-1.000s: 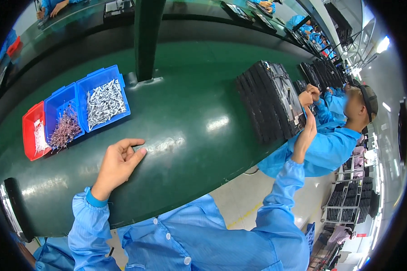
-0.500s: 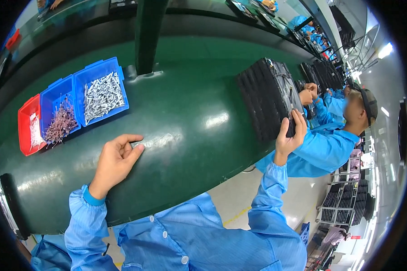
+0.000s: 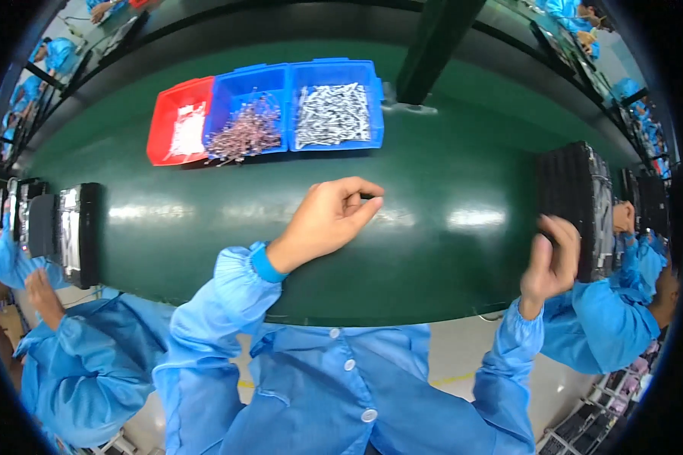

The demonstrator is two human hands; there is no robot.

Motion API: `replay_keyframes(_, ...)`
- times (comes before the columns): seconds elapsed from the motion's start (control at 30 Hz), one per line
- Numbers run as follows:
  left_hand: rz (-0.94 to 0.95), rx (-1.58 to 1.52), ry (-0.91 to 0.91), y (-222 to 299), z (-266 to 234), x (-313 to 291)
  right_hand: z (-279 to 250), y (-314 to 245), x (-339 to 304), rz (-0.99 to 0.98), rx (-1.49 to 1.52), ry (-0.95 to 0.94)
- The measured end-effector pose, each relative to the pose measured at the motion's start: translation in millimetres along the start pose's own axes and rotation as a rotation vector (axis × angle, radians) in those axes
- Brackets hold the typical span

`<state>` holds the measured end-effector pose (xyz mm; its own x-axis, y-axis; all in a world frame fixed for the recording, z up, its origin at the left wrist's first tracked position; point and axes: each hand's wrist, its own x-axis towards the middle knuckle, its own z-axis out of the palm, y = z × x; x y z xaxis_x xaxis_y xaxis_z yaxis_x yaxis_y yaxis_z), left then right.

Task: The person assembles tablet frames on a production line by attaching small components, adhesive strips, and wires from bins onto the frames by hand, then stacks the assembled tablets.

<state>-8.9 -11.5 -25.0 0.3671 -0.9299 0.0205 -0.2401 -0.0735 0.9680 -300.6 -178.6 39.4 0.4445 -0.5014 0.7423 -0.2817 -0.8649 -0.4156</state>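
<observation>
Near plain blue bins (image 3: 289, 110), the left hand (image 3: 328, 218)

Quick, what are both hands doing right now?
Left hand: curled, thumb and forefinger nearly meeting; can't tell if it pinches anything.
Right hand: open, loosely curled beside the black stack; nothing visible held.

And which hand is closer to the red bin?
The left hand. It's over the green table, to the right of the red bin and nearer the person. The right hand is much farther right, by the black stack.
</observation>
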Motion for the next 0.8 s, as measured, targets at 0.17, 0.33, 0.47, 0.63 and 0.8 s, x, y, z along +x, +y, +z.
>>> replay_keyframes(0.17,0.212,0.257,0.308,10.0,-28.7,-3.5,106.0,12.2,10.5,0.711,0.599,-0.65)
replay_keyframes(0.33,0.32,0.424,0.705,3.8,-75.6,-14.2,142.1,30.1,46.2,0.734,0.634,-0.691)
replay_keyframes(0.47,0.254,0.591,0.767,-4.6,-95.3,-36.9,163.9,40.3,64.1,0.709,0.674,-0.622)
replay_keyframes(0.63,0.186,0.68,0.824,-19.8,-106.5,-49.7,173.1,37.2,60.8,0.671,0.599,-0.538)
replay_keyframes(0.8,-0.129,0.692,0.79,-27.1,-99.9,-53.9,169.3,35.4,56.0,0.651,0.613,-0.537)
